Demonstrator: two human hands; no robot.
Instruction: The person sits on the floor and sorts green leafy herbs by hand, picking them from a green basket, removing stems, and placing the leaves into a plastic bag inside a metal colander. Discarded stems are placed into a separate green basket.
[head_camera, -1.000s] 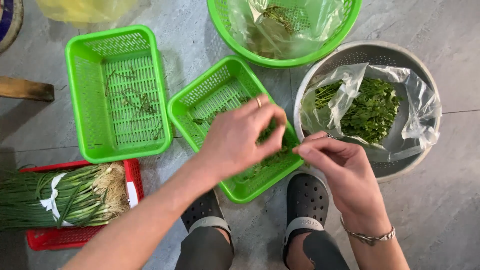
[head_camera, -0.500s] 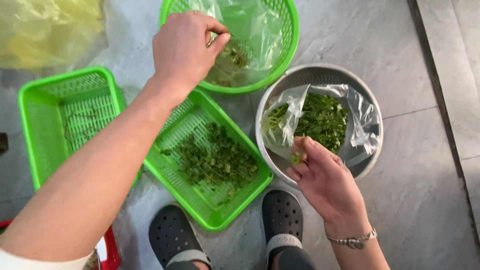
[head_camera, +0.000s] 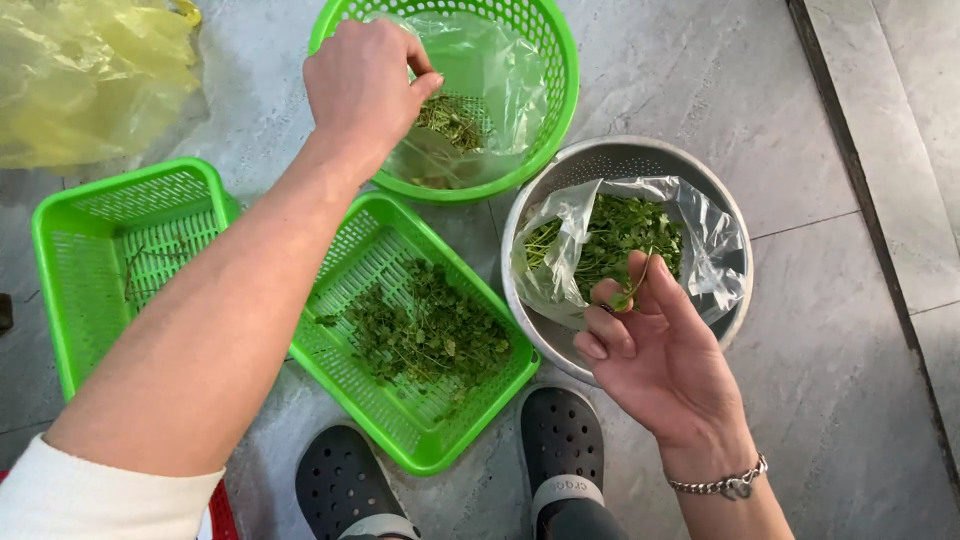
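The right hand (head_camera: 655, 350) pinches a small green sprig (head_camera: 630, 290) over the metal bowl (head_camera: 735, 240) of herbs on the right. The left hand (head_camera: 365, 85), fingers nearly shut, drops scraps into the far round green basket (head_camera: 555, 60). It helps to let go low inside the bag. Half a second ago the left hand was higher; now it dips deeper, beyond the near green tray (head_camera: 400, 430).

One head-worn camera looks steeply down, close (arm's reach), at the tiled floor (head_camera: 820, 330).
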